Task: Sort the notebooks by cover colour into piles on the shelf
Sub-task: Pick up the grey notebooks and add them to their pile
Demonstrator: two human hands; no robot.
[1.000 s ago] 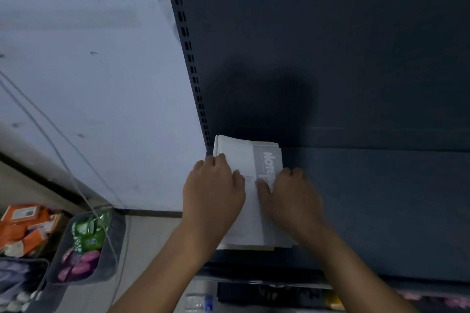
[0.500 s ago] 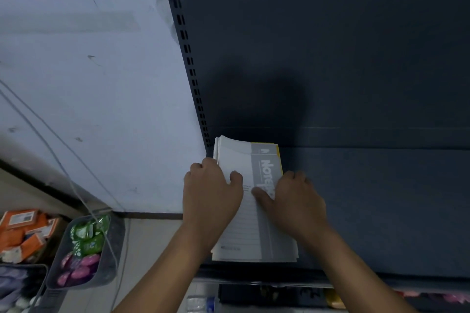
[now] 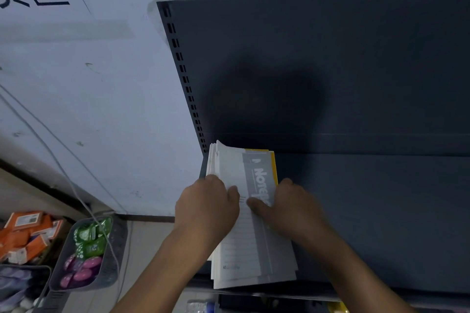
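A stack of notebooks (image 3: 244, 249) lies at the left end of the dark shelf (image 3: 368, 211). The top one has a white and grey cover with white lettering. A yellow cover (image 3: 273, 168) shows along the stack's far right edge, under the top notebook. My left hand (image 3: 208, 208) grips the stack's left side, fingers curled over the edge. Across from it, my right hand (image 3: 290, 208) rests on the right side, its thumb pressing on the grey band. The lower notebooks are hidden.
The shelf's dark back panel (image 3: 330, 71) rises behind, with a slotted upright at its left. A white wall stands left of it. Lower left on the floor sit a grey basket (image 3: 109, 262) of green and pink packets and orange boxes (image 3: 28, 234). A cable hangs down there.
The stack has slid toward me and now overhangs the shelf's front edge. The yellow cover has come into view at the far right. Both hands stayed on the stack.
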